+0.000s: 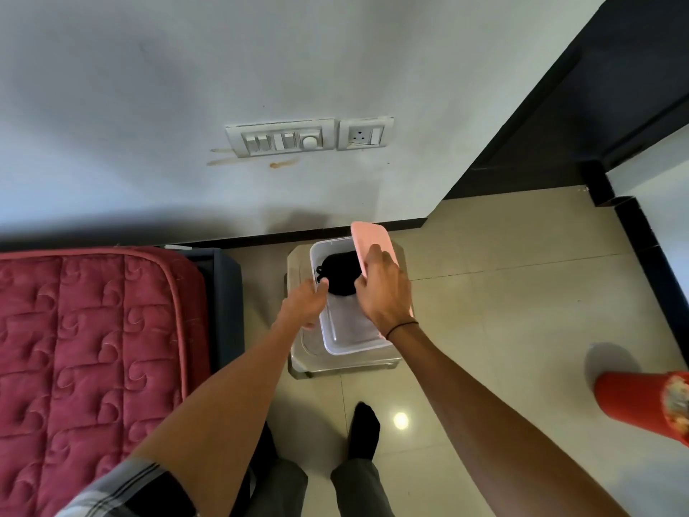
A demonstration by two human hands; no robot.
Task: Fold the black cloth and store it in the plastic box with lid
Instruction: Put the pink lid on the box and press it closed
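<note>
A clear plastic box (346, 339) stands on a low pale stool (298, 263) by the wall. The folded black cloth (337, 272) lies inside its far half. My right hand (384, 292) grips the pink lid (369, 238), tilted over the box's right rim. On the left rim rests my left hand (307, 302), fingers curled over the edge beside the cloth. The near half of the box is bare.
A red quilted mattress (82, 352) on a dark bed frame lies to the left. A red bin (641, 401) stands on the tiled floor at the right. A switch panel (279, 138) and a socket (365, 134) are on the wall. My feet stand just below the stool.
</note>
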